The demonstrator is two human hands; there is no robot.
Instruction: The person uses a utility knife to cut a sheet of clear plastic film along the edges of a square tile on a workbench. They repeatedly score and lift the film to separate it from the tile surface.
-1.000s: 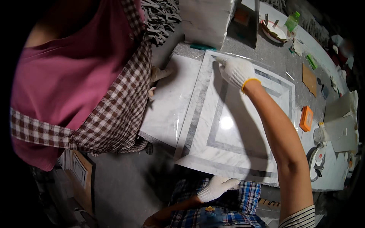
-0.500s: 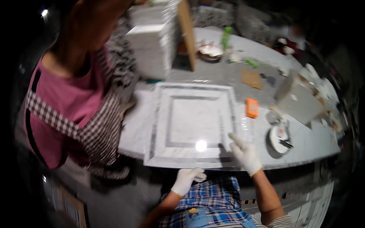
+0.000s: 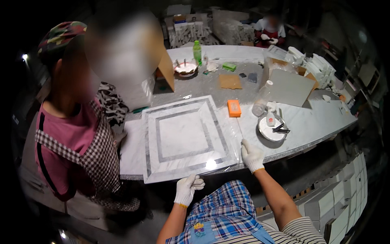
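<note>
A square marble-patterned panel (image 3: 185, 136), white with grey border bands, lies on the worktable in front of me. My left hand (image 3: 189, 189), in a white knit glove, is at its front edge with the fingers curled; the palm side is hidden. Just past the panel's right corner, my right hand (image 3: 252, 156), gloved the same way, has its fingers closed over the table edge. Clear plastic film (image 3: 234, 138) lies between that hand and the panel. Whether the fingers grip the film, I cannot tell.
An orange box (image 3: 234, 108), a clear bottle (image 3: 262, 99) and a bowl of white paste (image 3: 271, 132) with tools stand right of the panel. Farther back are a green bottle (image 3: 197, 53) and a cardboard piece (image 3: 230, 81). A co-worker (image 3: 77, 138) stands close on my left.
My view has swung right, so the panel appears farther left and turned. My right hand has moved off the panel's right side to beside its corner, and its extended finger has folded in.
</note>
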